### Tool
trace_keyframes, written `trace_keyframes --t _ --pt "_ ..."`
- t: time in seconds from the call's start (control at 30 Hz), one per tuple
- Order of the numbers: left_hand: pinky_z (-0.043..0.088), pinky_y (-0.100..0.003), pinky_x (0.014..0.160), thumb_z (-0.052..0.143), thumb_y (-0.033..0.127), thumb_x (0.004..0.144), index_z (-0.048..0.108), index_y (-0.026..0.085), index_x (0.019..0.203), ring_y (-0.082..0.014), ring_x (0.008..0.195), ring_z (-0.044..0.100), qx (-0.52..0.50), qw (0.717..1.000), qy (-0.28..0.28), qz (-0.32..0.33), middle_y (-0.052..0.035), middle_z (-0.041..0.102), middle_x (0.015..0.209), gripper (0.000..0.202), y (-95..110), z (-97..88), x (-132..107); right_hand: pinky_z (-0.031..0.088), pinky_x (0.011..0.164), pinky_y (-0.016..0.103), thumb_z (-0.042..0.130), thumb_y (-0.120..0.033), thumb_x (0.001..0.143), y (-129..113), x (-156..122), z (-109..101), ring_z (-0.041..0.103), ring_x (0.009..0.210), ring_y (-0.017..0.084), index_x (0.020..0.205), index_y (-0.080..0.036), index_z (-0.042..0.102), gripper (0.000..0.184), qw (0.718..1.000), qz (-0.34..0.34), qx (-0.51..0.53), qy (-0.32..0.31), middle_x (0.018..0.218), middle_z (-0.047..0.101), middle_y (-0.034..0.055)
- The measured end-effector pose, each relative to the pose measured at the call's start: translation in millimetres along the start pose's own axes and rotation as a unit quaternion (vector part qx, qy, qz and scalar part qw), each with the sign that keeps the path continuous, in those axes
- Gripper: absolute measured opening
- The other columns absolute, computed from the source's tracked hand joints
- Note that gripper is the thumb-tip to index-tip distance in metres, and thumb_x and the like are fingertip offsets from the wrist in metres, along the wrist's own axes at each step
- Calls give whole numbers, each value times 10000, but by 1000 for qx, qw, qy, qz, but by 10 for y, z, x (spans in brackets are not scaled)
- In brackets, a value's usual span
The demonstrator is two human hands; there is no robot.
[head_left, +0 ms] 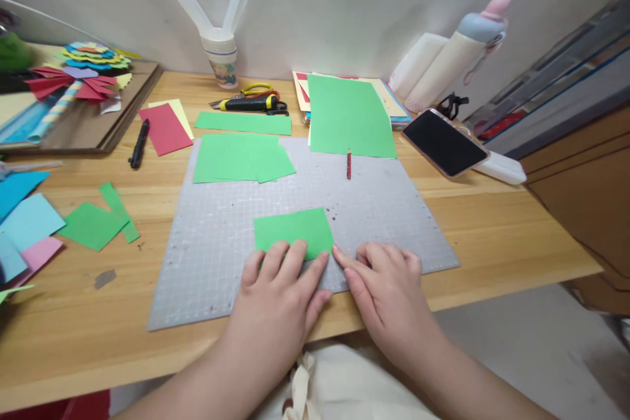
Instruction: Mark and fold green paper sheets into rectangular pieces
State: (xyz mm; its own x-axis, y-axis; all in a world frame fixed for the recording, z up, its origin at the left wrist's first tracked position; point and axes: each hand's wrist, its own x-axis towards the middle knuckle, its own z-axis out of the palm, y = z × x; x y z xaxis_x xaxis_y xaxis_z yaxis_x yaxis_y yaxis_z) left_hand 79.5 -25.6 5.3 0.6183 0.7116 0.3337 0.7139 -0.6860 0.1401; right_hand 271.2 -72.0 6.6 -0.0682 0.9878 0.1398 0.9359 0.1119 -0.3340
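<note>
A small green sheet of paper (295,226) lies on the grey cutting mat (207,243) close to its front edge. My left hand (280,295) rests flat on the sheet's near side, fingers spread over its lower edge, which they partly hide. At the sheet's near right corner, my right hand (384,282) touches down with its index fingertip; the thumb is stretched out and the other fingers are curled. Farther back on the mat are more green paper pieces (231,157) and a short red pencil (349,165).
Behind the mat lie a green strip (241,123), a yellow-black utility knife (249,103) and a paper stack (349,115). Paper cups (221,62) hold white straws. A phone (445,142) stands right, near a bottle (447,59). Left are a black pen (140,144) and paper scraps (93,226).
</note>
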Motion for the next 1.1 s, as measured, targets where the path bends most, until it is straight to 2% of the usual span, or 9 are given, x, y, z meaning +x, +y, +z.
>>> trace_keyframes --t 0.1,0.2,0.4,0.53,0.7,0.83,0.93,1.0,1.1 --pt "301 -401 871 491 322 959 704 303 1158 -252 984 544 43 999 22 -12 -49 697 1073 292 13 -25 -67 277 793 420 368 -282 999 -1 12 -4 494 843 220 1232 -268 668 381 1000 -3 3 -1 864 566 56" --pt "299 -404 853 459 292 968 730 288 1114 -258 961 526 71 996 40 -26 -72 682 1036 308 -69 -104 -189 273 796 424 373 -276 999 28 16 -13 485 830 218 1238 -264 662 376 1000 -7 5 -8 854 550 51" --pt "320 -419 807 487 275 929 709 275 1149 -286 925 496 100 994 16 -48 -99 603 977 313 -295 -240 -459 264 788 416 375 -268 1002 82 7 -8 482 825 207 1257 -289 644 371 1000 -25 7 -16 857 545 43" --pt "337 -437 801 467 288 920 700 262 1150 -298 923 501 95 993 1 -64 -104 582 964 328 -400 -296 -558 271 791 413 354 -276 1009 83 18 -13 487 821 205 1233 -280 660 379 1000 -21 15 -15 845 555 44" --pt "337 -455 816 483 304 911 697 249 1064 -305 950 507 88 995 14 -53 -115 598 1037 269 -402 -312 -451 283 834 433 397 -290 993 25 155 -73 515 852 215 1103 -247 699 324 999 -39 13 -18 857 576 50" --pt "334 -415 852 487 223 927 672 251 1024 -267 979 526 53 998 37 2 -88 638 1065 211 -326 -268 -302 259 889 477 443 -311 969 -54 322 -120 517 921 248 888 -230 703 284 994 -97 -47 -14 932 619 76" --pt "328 -386 851 493 181 926 672 243 952 -242 977 548 31 998 52 11 -69 669 1054 191 -297 -242 -259 251 913 488 440 -303 974 -88 402 -142 512 935 251 787 -217 680 316 989 -131 -72 -19 922 628 76" --pt "320 -390 858 499 168 923 685 256 1008 -244 985 556 31 998 58 15 -70 683 1067 223 -305 -229 -263 246 923 493 441 -301 977 -93 427 -164 516 937 247 782 -214 682 322 987 -143 -74 -19 920 629 73" --pt "309 -400 879 502 184 925 697 298 1067 -250 1007 564 32 998 52 13 -60 696 1088 267 -334 -203 -294 248 939 492 456 -309 974 -80 448 -204 520 972 243 926 -243 713 269 981 -186 -61 -19 994 635 71"
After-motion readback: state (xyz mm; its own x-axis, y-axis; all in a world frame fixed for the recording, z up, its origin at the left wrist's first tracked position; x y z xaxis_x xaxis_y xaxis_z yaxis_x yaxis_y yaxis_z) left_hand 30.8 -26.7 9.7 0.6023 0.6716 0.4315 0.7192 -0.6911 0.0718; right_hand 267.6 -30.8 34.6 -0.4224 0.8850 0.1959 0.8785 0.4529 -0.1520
